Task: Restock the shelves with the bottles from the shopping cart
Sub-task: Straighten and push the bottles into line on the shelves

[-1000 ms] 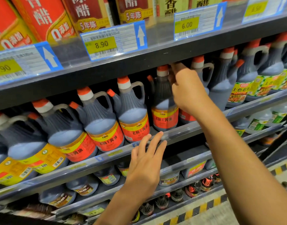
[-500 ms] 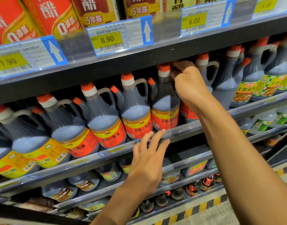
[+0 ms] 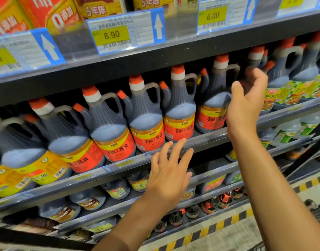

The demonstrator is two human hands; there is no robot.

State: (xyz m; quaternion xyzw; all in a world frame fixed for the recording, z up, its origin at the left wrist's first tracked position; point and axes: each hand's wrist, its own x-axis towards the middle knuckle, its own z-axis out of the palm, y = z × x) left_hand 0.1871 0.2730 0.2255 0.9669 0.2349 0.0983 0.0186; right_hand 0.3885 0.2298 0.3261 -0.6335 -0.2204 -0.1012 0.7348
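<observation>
Shelf: I see a dark metal shelf [image 3: 206,140] with a clear plastic price rail along its front edge, carrying a row of jugs from its left end to its right end.
Upper shelf: its dark underside [image 3: 119,69] sits just above the jug caps, so I have little headroom; blue-and-yellow price tags [image 3: 125,31] hang on its front edge.
Bottles: dark soy sauce jugs with orange caps, moulded handles and red-and-yellow labels [image 3: 146,122] stand shoulder to shoulder, leaving no free slot that I can see.
Rightmost red-label jug: this dark plastic jug [image 3: 212,104] stands near the front edge, beside the green-labelled jugs [image 3: 282,87].
Right hand: my right hand [image 3: 246,104] is half open, thumb and fingers spread in a loose curve against that jug's right side; whether it actually presses the jug I cannot tell.
Left hand: my left hand [image 3: 169,173] is flat, fingers straight, fingertips [image 3: 182,142] at the shelf's front rail, holding nothing.
Floor: a yellow-and-black striped strip [image 3: 219,230] runs below the lowest shelf.
</observation>
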